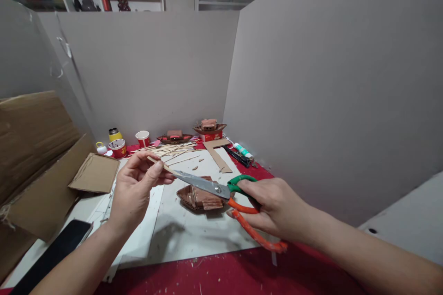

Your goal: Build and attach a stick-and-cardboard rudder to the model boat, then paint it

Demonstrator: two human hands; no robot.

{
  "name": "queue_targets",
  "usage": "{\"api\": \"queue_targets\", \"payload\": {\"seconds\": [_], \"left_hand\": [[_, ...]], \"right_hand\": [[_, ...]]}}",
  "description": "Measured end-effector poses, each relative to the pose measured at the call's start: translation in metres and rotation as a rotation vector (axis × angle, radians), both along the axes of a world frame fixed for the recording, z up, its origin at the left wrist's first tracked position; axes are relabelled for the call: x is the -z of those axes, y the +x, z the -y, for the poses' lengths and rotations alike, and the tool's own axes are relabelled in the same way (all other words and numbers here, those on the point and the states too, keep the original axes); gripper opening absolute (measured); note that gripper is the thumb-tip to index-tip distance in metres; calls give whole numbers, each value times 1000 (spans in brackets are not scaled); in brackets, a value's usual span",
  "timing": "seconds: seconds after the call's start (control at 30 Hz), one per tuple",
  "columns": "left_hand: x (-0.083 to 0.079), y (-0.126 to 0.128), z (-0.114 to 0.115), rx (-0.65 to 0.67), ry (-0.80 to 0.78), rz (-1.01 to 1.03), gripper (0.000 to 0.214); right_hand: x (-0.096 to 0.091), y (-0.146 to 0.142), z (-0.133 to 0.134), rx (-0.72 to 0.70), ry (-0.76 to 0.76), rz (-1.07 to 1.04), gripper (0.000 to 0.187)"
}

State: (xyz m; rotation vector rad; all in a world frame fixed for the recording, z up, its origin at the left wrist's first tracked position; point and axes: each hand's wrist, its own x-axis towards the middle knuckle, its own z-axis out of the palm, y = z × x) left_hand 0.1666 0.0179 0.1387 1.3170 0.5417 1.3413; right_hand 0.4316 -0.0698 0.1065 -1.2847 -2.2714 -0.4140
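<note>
My left hand (pixel 136 184) pinches a thin wooden stick (pixel 162 166) between thumb and fingers, holding it above the white work board (pixel 194 235). My right hand (pixel 273 205) grips scissors (pixel 221 191) with green and orange handles; the metal blades point left and meet the stick near my left thumb. Under the blades a small brown model boat (pixel 200 199) rests on the board.
A pile of wooden sticks (pixel 173 150) lies at the back with two finished model boats (pixel 210 126), paper cups (pixel 142 138), a yellow-lidded jar (pixel 114 134) and a glue tube (pixel 242 150). An open cardboard box (pixel 44 170) and a dark phone (pixel 55 253) are at left. Grey partition walls enclose the red table (pixel 224 272).
</note>
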Motion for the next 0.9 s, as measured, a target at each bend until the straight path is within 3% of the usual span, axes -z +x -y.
{"api": "queue_targets", "payload": {"seconds": [0.17, 0.33, 0.9], "left_hand": [[-1, 0, -1, 17, -21, 15, 19], [0, 1, -3, 1, -28, 12, 18], [7, 3, 0, 22, -41, 8, 18]], "right_hand": [[2, 0, 1, -26, -30, -48, 29], [-3, -1, 2, 34, -75, -23, 26], [4, 2, 3, 11, -13, -12, 33]]}}
